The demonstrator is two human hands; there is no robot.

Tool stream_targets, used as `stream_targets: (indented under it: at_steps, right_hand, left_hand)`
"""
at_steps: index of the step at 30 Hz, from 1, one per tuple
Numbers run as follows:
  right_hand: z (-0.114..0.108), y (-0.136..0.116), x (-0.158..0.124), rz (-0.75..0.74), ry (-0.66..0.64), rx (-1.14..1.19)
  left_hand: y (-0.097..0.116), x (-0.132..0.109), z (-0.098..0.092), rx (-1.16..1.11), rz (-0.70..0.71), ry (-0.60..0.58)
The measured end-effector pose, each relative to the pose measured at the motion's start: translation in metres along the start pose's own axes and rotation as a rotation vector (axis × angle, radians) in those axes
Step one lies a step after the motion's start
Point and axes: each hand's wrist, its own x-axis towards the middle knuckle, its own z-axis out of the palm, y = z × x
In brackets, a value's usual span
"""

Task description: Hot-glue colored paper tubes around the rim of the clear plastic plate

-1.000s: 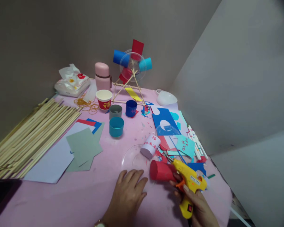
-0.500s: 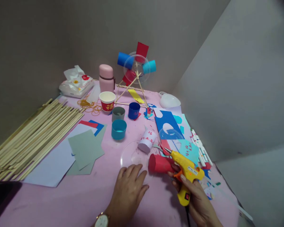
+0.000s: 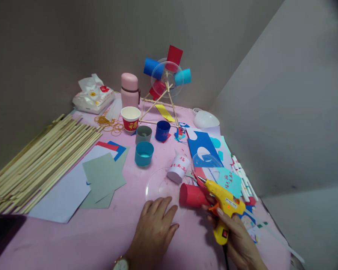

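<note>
My right hand [image 3: 239, 238] grips a yellow hot glue gun [image 3: 223, 195] by its handle, a finger at the orange trigger. A glue stick protrudes from its back, and the nozzle points up and left. Just under the gun lies a red paper cylinder [image 3: 192, 195] on its side, partly behind the gun and fingers. My left hand [image 3: 154, 228] rests palm down, fingers spread, over the near edge of a clear plastic disc [image 3: 148, 183]. Resting on the disc's far right side is a white paper cylinder [image 3: 179, 168] with red writing.
Bamboo sticks [image 3: 42, 165] cover the left side, beside paper sheets [image 3: 104, 176]. Turquoise [image 3: 143, 154], grey [image 3: 143, 135] and blue [image 3: 162, 131] paper cups stand mid-table. Behind are a paper cup [image 3: 130, 119], pink flask [image 3: 130, 93] and stick-framed wheel [image 3: 167, 80]. Markers [image 3: 243, 178] lie right.
The whole view has shifted slightly, moving everything a little to the right. Both hands keep nearly the same pose. A small orange light now shows on the glue gun's side.
</note>
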Motion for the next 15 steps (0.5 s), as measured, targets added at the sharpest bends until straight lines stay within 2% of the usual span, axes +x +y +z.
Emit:
stream_targets:
  at_steps: [9, 15]
  right_hand:
    - [0.0055, -0.0018, -0.0004, -0.054, -0.007, -0.046]
    - [0.0044, -0.0023, 0.0025, -0.025, -0.026, -0.042]
  left_hand:
    - [-0.0002, -0.0014, 0.0008, 0.018, 0.002, 0.009]
    - [-0.0002, -0.0008, 0.001, 0.029, 0.009, 0.016]
